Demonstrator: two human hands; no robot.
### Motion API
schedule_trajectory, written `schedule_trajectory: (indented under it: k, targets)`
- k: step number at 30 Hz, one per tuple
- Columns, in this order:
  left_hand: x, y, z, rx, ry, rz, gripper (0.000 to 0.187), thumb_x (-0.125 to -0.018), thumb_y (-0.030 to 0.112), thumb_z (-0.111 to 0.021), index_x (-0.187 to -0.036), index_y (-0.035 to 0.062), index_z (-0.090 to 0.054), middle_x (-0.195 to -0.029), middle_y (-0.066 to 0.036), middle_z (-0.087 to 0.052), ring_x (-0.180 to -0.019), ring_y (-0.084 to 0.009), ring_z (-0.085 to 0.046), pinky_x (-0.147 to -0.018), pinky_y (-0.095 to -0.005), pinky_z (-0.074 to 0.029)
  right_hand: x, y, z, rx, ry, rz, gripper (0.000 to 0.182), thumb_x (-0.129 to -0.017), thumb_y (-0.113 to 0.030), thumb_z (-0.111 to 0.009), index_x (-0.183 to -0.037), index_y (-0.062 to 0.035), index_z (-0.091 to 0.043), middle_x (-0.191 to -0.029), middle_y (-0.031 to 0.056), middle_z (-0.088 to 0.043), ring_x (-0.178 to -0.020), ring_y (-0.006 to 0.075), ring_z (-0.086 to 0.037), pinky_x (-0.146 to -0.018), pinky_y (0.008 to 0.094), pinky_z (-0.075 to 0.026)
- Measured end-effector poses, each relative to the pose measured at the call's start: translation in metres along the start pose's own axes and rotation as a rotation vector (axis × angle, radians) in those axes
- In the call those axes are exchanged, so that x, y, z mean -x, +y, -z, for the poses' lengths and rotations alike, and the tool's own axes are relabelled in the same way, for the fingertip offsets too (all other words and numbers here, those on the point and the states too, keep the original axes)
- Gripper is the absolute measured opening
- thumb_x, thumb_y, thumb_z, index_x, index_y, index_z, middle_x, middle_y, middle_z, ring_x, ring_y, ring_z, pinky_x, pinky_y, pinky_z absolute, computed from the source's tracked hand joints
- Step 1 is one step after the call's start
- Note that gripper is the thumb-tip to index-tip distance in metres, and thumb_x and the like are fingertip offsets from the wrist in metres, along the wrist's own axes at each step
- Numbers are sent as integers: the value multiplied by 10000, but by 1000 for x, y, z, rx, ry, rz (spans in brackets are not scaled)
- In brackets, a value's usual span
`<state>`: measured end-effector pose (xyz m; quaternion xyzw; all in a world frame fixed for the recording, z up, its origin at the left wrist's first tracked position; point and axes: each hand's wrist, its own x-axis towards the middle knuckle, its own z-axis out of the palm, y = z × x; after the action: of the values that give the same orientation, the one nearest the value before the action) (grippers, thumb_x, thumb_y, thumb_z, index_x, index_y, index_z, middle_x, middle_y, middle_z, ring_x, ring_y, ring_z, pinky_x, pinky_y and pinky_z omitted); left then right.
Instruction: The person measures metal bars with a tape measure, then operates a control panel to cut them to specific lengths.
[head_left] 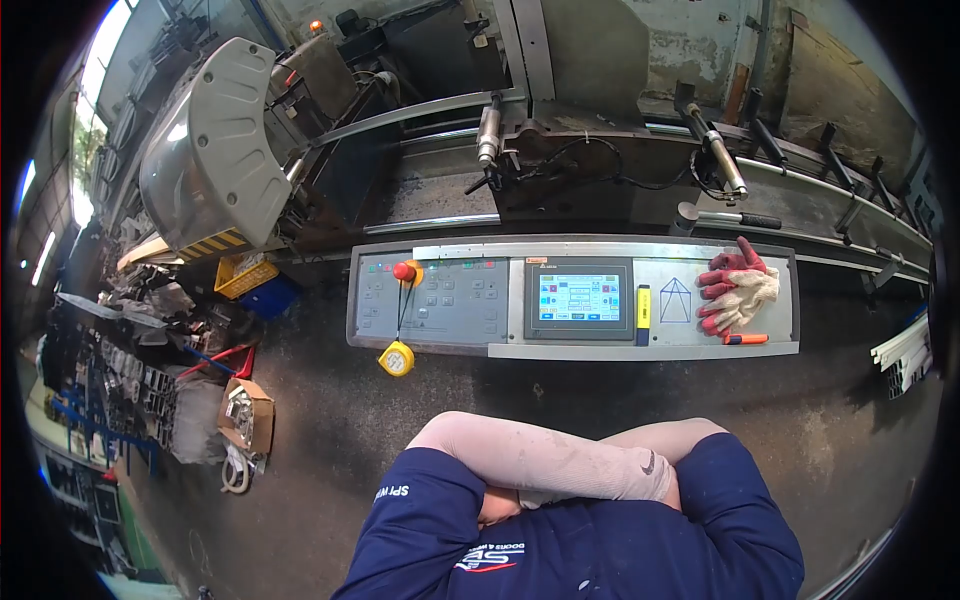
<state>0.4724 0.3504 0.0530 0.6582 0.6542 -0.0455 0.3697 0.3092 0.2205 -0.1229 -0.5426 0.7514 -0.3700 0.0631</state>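
Folded forearms in pale sleeves (560, 455) lie nearest, crossed over the person's navy shirt (620, 550). Only part of the right hand (499, 507) shows beneath the left forearm, and the left hand (674, 493) is tucked by the right upper arm with just a sliver of skin visible; I cannot tell whether either is open or closed, and nothing can be seen in the 2 of them. Ahead of the arms, apart from them, is the control panel (440, 328), its screen (579, 297) lit. At the panel's front edge a yellow tape measure (396, 359) hangs on a dark cord (401, 315) leading up to the red button (403, 271); a sleeve catching that cord could tug the button or bring the tape down. Toward the right end, an orange pen (745, 339) lies close to the front edge beside red-and-cream gloves (738, 287), so a careless sweep or vibration could roll it off. With those gloves off, bare skin meeting the 2 metal cylinders (489, 135) beyond the panel could be scraped or pinched, especially if the machinery moved.
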Motion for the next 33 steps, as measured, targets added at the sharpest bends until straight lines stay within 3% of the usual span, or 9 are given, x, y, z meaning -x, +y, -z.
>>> schedule_trajectory:
  k: [1,5,16,22,33]
  targets:
    - [-4,-4,2,0,-5,-8,252,-985,156,-536,-1100,97,-753,-1089,-187,-725,-1096,-336,-688,-1000,-414,-530,0,-1,3,-25,-58,-39,460,-998,-312,-538,-1349,-21,-601,-1418,216,-571,-1369,379,-495,-1176,474,-354]
    - [-9,2,-8,2,-24,-39,251,-983,157,-539,-1102,97,-753,-1087,-187,-726,-1093,-334,-689,-997,-414,-531,-2,7,-8,29,29,60,464,-995,-304,-545,-1362,-24,-595,-1433,213,-564,-1377,376,-491,-1178,478,-349]
    - [-14,-8,-1,10,-74,-125,250,-980,161,-548,-1108,99,-753,-1081,-186,-727,-1085,-330,-693,-989,-414,-534,-48,-2,44,-463,-60,278,333,-1041,-232,-451,-1102,57,-603,-1037,299,-636,-1032,408,-640,-930,547,-495]
    - [-17,-6,-9,13,-101,-173,249,-978,163,-552,-1111,100,-753,-1078,-185,-728,-1080,-328,-694,-985,-414,-535,-2,12,-13,-42,-58,-4,549,-987,-304,-551,-1451,-13,-515,-1525,216,-484,-1450,381,-407,-1226,470,-290]
    - [-21,-15,-1,17,-155,-263,249,-974,166,-560,-1117,102,-753,-1072,-185,-730,-1072,-323,-698,-977,-414,-537,1,4,-14,-42,-63,16,528,-982,-306,-557,-1424,-18,-525,-1491,214,-494,-1418,381,-421,-1199,470,-301]
